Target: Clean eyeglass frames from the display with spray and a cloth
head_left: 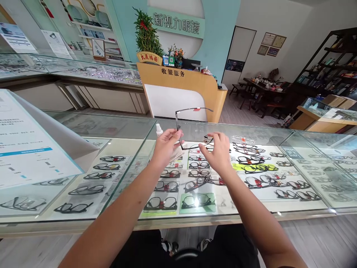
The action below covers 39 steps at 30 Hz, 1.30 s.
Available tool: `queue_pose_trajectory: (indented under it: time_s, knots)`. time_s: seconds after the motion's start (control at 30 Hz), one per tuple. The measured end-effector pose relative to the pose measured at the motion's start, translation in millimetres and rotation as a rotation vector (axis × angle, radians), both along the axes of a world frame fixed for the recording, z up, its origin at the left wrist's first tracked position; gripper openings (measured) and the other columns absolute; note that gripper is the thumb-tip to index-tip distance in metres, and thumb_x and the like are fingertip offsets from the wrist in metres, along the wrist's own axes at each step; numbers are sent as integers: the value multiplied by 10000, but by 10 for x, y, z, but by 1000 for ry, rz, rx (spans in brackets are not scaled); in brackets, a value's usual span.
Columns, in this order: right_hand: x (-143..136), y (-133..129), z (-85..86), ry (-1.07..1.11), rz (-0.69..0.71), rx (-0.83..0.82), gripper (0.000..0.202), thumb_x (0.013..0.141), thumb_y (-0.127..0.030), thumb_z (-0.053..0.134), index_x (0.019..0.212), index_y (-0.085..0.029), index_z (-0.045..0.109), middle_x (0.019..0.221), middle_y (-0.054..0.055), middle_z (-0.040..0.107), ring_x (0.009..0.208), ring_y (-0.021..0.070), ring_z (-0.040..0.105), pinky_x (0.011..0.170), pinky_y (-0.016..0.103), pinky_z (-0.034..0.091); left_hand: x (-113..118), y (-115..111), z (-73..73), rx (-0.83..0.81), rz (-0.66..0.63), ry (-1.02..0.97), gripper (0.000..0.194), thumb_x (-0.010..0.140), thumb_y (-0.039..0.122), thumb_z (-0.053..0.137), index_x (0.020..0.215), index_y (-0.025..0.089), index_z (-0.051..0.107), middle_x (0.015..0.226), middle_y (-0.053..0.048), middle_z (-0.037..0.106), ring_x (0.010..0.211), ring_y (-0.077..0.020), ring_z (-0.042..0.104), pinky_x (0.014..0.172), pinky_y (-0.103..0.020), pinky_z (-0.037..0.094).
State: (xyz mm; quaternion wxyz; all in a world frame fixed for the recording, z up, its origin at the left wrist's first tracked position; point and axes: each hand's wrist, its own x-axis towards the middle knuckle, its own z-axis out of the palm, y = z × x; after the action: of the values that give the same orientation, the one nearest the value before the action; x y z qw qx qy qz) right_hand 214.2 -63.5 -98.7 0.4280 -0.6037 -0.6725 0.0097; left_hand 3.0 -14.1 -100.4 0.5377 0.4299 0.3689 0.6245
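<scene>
Leftmost, a white-and-blue printed card (30, 145) slopes up over the glass-topped counter (195, 222). Beside it, under the glass, a column of dark display frames (106, 175). Next along, a small white spray bottle (159, 129) shows just behind the left hand, its lower part hidden.

Left hand (166, 146): raised above the counter, thumb and fingers pinching the eyeglasses (176, 120) near the lower corner of the front. The eyeglasses are clear of the glass, between the two hands and tipped on their side, front seen nearly edge-on. The upper temple (205, 108) runs rightward above both hands, free of them, with a red tag (196, 109) on it. The lower temple (190, 148) runs across to the right hand. Beneath, in the case, several rows of tagged spectacles; nearest the front edge, one pair on a green card (213, 208). Beyond, a wood-fronted reception desk (216, 102) with a leafy plant (146, 35) at its left end.

Right hand (220, 152): also raised, fingers curled, thumb against the lower temple; cannot tell whether the grip is closed. Right of it, more spectacles under glass, some by a yellow-green strip (238, 167). Farther back, a dark wooden table (263, 86); at far right, a second glass case (314, 115) before a dark shelf unit (320, 49).
</scene>
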Motion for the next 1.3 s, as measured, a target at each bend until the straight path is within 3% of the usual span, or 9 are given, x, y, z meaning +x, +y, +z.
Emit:
queue_pose_trajectory:
  time_s: [0.27,0.6,0.73,0.8,0.93,1.03,1.1,1.2,1.3]
  knots:
    - [-250,-155,-26,-86,328,51,384,1038,-390,646,1375,-211,684,1415,162,715,1317,352,633,1174,539,491,217,-237,-88,153,-205,150,443,808,457,947,1076,233,676,1318,-78,720,1133,-226,723,1008,-387,587]
    - [-209,-164,-31,-83,403,66,353,1120,-398,530,1340,-184,703,1334,174,760,1256,355,663,1092,542,555,197,-262,-50,167,-264,249,411,919,533,835,1142,249,637,1272,-79,698,1195,-235,672,1034,-378,546]
    - [-173,-164,7,-22,361,95,387,1132,-443,527,1400,-210,680,1376,162,767,1334,357,652,1153,558,527,3,-77,-24,228,4,461,274,1025,497,666,1090,234,708,1034,-56,726,1044,-227,692,979,-368,511]
    - [-149,-158,19,-2,350,92,381,1131,-442,535,1399,-215,681,1389,153,773,1351,360,647,1163,563,517,-145,57,-20,264,165,481,240,1023,447,633,1059,230,729,809,-11,649,823,-197,645,853,-343,498]
    - [-121,-147,26,1,349,71,390,1127,-446,541,1385,-194,688,1388,161,778,1344,370,643,1160,570,501,-437,301,-54,151,301,380,290,996,481,645,1076,222,747,575,57,441,571,-170,462,622,-306,395]
    - [-125,-151,30,17,348,67,388,1134,-440,510,1361,-191,702,1369,160,784,1315,365,653,1150,568,494,-585,462,-162,144,563,456,315,970,523,697,1045,218,716,681,35,511,608,-160,475,655,-313,429]
    - [-128,-156,36,45,342,70,387,1141,-437,483,1355,-207,709,1352,148,789,1291,355,662,1135,558,496,-637,579,-280,211,722,576,364,909,469,791,1149,217,684,963,-31,621,831,-185,594,855,-341,511]
    - [-123,-158,45,105,347,60,400,1150,-451,455,1363,-237,718,1347,129,790,1284,343,668,1125,538,495,-656,760,-487,131,618,645,643,811,365,887,1355,219,577,1405,-141,588,1234,-263,605,1121,-409,464]
    - [-108,-148,52,161,362,68,413,1158,-471,434,1336,-265,744,1307,112,796,1249,325,678,1108,516,497,-649,892,-664,-3,408,595,616,798,260,856,1330,231,547,1360,-125,660,1165,-258,647,1063,-416,490]
